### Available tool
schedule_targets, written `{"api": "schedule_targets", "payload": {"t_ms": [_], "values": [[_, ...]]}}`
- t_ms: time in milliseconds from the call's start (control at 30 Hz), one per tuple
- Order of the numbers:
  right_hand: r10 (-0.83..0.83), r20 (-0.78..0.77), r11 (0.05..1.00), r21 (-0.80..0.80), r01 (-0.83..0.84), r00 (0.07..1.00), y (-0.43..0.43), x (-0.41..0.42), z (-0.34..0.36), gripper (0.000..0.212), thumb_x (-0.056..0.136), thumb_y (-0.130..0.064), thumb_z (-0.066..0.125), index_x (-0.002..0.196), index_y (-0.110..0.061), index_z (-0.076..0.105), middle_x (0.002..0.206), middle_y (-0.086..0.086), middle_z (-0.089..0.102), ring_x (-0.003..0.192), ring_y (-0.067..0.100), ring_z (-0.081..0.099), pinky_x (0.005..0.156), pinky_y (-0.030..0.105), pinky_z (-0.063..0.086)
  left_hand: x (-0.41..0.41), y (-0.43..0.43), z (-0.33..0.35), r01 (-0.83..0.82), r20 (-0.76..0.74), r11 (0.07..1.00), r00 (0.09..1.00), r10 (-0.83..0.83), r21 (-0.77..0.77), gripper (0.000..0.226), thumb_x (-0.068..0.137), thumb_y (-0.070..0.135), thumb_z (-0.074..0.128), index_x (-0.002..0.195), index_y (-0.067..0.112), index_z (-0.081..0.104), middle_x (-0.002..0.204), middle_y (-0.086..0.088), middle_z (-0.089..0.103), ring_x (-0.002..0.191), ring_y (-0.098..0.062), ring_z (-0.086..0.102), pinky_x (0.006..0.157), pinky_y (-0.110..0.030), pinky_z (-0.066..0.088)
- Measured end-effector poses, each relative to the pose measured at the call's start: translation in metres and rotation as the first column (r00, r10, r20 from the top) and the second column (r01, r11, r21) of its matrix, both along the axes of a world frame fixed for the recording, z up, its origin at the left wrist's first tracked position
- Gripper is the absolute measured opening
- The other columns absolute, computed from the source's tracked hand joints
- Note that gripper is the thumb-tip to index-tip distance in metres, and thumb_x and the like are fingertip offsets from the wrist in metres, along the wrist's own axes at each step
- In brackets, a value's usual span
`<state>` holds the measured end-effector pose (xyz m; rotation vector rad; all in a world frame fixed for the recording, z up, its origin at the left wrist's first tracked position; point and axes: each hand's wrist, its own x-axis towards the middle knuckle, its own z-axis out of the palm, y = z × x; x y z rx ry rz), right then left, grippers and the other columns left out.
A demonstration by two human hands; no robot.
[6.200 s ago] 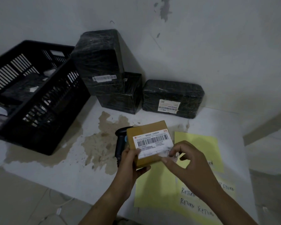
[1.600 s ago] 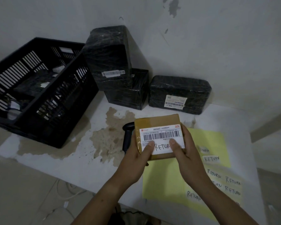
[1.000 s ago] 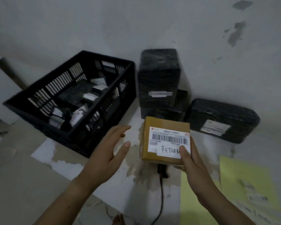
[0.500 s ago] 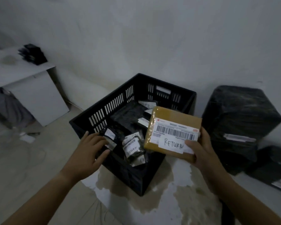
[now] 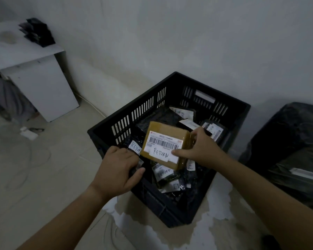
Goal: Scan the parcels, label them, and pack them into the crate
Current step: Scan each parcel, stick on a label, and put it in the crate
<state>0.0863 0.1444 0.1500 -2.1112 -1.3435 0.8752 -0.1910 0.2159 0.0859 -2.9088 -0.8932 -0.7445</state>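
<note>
Left hand (image 5: 116,166) over near-left rim of crate (image 5: 212,88), fingers curled on something dark; rim or packet, can't tell. Brown parcel (image 5: 163,139) in air above crate middle, tilted, RETURN label (image 5: 161,154) up. My right hand (image 5: 201,150) pinches its right edge, thumb on label, fingers behind. Judging: light, stiff cardboard, taped faces maybe slick. Best hold is opposite side edges, not label.

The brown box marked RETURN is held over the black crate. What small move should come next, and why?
Probably lower the brown box onto the black parcels and let go. It is already labelled, the right hand holds it tilted above the crate, and the left hand grips the near rim.
</note>
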Motion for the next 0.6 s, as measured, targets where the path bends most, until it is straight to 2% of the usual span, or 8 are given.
{"api": "schedule_targets", "payload": {"t_ms": [67,133,200,233,300,433,533,600], "values": [[0.047,0.027,0.993,-0.108,-0.044,0.999,0.005,-0.004,-0.009,0.078,0.061,-0.058,0.085,0.115,-0.018,0.046,0.105,-0.006,0.056,0.091,0.008,0.058,0.063,0.022,0.048,0.000,0.001,-0.003,0.019,0.040,1.000,0.999,-0.019,0.005,0.034,0.095,0.047,0.044,0.069,0.025,0.042,0.065,0.007,0.045,0.062,-0.017,0.041,0.069,-0.033,0.026],[0.186,0.112,0.956,-0.251,-0.153,0.976,0.008,-0.009,-0.015,0.068,0.064,-0.064,0.080,0.105,-0.014,0.057,0.095,-0.004,0.061,0.083,0.009,0.060,0.059,0.023,0.048,0.000,0.003,-0.005,0.034,0.071,0.999,0.997,-0.034,0.004,0.031,0.095,0.047,0.044,0.071,0.027,0.039,0.066,0.008,0.046,0.063,-0.016,0.041,0.069,-0.033,0.028],[0.313,0.135,0.891,-0.384,-0.242,0.940,0.008,-0.015,-0.022,0.069,0.065,-0.071,0.075,0.102,-0.014,0.063,0.091,-0.003,0.064,0.079,0.009,0.062,0.060,0.023,0.050,-0.001,0.004,-0.007,0.032,0.078,0.999,0.996,-0.032,-0.001,0.040,0.098,0.051,0.037,0.069,0.025,0.044,0.066,0.007,0.048,0.063,-0.017,0.043,0.069,-0.035,0.032],[0.346,0.126,0.872,-0.409,-0.269,0.930,0.008,-0.017,-0.024,0.073,0.064,-0.074,0.073,0.106,-0.015,0.064,0.094,-0.003,0.066,0.081,0.009,0.063,0.065,0.025,0.053,-0.001,0.004,-0.007,0.031,0.079,1.000,0.996,-0.031,-0.005,0.045,0.099,0.053,0.033,0.068,0.023,0.046,0.066,0.007,0.049,0.063,-0.017,0.043,0.069,-0.035,0.033],[0.398,0.125,0.853,-0.414,-0.316,0.909,0.008,-0.019,-0.028,0.081,0.063,-0.081,0.066,0.115,-0.020,0.065,0.099,-0.004,0.068,0.085,0.010,0.066,0.078,0.031,0.058,0.000,0.005,-0.008,0.034,0.085,0.999,0.996,-0.033,-0.002,0.048,0.100,0.054,0.031,0.068,0.022,0.047,0.066,0.005,0.049,0.064,-0.018,0.043,0.069,-0.036,0.033],[0.503,0.200,0.817,-0.426,-0.388,0.841,0.005,-0.020,-0.029,0.076,0.074,-0.083,0.053,0.125,-0.027,0.056,0.105,-0.007,0.067,0.089,0.010,0.064,0.082,0.033,0.055,0.002,0.004,-0.006,0.043,0.093,0.999,0.995,-0.044,0.018,0.042,0.097,0.050,0.036,0.069,0.021,0.047,0.067,0.005,0.049,0.063,-0.018,0.043,0.070,-0.036,0.034],[0.525,0.290,0.847,-0.267,-0.460,0.800,0.002,-0.021,-0.032,0.078,0.075,-0.077,0.058,0.139,-0.034,0.042,0.118,-0.011,0.065,0.098,0.009,0.063,0.085,0.033,0.053,0.001,0.004,-0.006,0.047,0.095,0.999,0.994,-0.047,0.009,0.044,0.099,0.052,0.034,0.070,0.022,0.049,0.067,0.005,0.050,0.064,-0.017,0.043,0.070,-0.036,0.035],[0.521,0.244,0.853,-0.178,-0.490,0.818,0.002,-0.020,-0.030,0.077,0.074,-0.070,0.065,0.139,-0.036,0.040,0.120,-0.011,0.065,0.098,0.007,0.064,0.085,0.033,0.055,0.001,0.004,-0.006,0.046,0.092,0.999,0.995,-0.047,0.009,0.047,0.100,0.052,0.032,0.070,0.021,0.051,0.067,0.005,0.050,0.064,-0.018,0.043,0.070,-0.037,0.035]]}}
